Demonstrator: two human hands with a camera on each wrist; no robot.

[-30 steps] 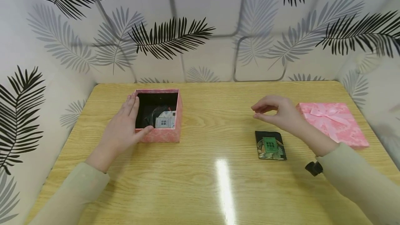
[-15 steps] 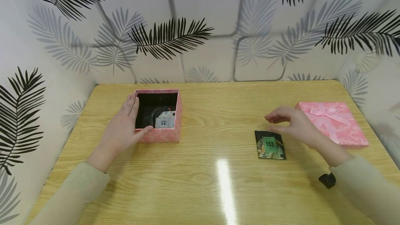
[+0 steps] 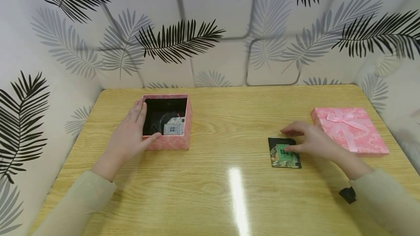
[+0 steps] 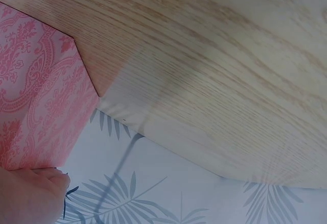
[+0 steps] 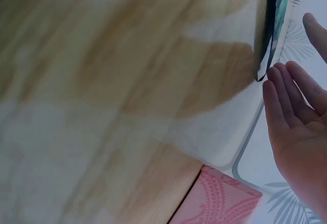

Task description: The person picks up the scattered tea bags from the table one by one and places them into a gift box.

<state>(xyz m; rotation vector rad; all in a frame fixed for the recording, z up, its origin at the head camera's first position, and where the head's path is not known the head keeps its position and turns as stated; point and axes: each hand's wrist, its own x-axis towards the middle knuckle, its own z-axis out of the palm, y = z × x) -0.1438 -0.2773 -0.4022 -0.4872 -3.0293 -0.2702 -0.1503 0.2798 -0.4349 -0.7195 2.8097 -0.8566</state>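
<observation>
A small black packet (image 3: 283, 154) with a green label lies flat on the wooden table (image 3: 213, 185), right of centre. My right hand (image 3: 310, 141) reaches over it from the right, its fingertips on the label and its thumb just beyond the packet's far edge. In the right wrist view the fingers (image 5: 286, 101) are straight, close to the packet's edge (image 5: 270, 30). My left hand (image 3: 131, 134) lies flat against the left wall of an open pink box (image 3: 170, 143), thumb on its front corner. Inside the box lies a packet with a white label (image 3: 172, 127). The left wrist view shows the box wall (image 4: 36, 96).
A pink lid (image 3: 349, 130) with a ribbon bow lies at the table's right edge, just behind my right hand. Leaf-patterned walls close in the table on three sides. A bright glare streak (image 3: 237, 199) crosses the front middle of the table.
My right hand has come down and toward me from above the table, and its fingers now touch the black packet. The left hand and box have stayed put.
</observation>
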